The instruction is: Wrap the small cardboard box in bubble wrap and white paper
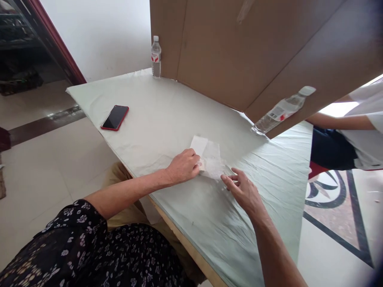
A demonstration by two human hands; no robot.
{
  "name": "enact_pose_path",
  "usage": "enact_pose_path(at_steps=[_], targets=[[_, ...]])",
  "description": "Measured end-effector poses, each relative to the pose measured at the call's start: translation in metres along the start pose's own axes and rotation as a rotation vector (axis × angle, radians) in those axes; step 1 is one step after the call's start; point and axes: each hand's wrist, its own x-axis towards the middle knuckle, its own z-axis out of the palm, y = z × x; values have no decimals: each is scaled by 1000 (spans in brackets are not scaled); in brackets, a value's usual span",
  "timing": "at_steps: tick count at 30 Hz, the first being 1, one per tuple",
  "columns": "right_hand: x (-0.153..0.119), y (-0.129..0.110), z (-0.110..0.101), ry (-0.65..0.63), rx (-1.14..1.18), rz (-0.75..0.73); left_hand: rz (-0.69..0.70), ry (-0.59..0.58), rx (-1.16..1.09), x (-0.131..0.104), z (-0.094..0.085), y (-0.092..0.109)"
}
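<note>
A small whitish packet [200, 145] with a clear, crinkled plastic part [213, 157] lies on the pale green tablecloth [167, 115]. My left hand [186, 164] is closed on the packet's near left edge, its fingertips curled in over it. Just right of the plastic, my right hand [241, 187] has its fingers apart, the tips close to the plastic's right corner. Whether those tips touch the plastic cannot be made out.
A red-edged phone [115, 117] lies at the left edge. A cardboard panel [221, 52] stands across the table's far side, with one bottle [156, 57] upright and another bottle [283, 111] beside it. A person's arm [341, 120] shows at the right.
</note>
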Motion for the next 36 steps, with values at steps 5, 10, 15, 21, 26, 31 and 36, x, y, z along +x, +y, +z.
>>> enact_pose_path(at_steps=[5,10,15,21,26,31,36], targets=[[20,-8,17,7,138,36,-29,62,19,-1,0,1],[36,-19,36,101,207,0,-132,106,-102,-4,-1,-4],[27,-27,47,90,442,-49,-139,65,-203,-6,-2,-10],[21,-27,49,61,649,-8,-62,51,-215,-4,2,-9],[22,-23,51,14,804,45,-9,121,-139,-5,9,-9],[19,-29,50,7,826,31,39,127,-96,-5,11,-8],[17,-38,52,29,810,12,-3,67,-99,-2,7,-5]])
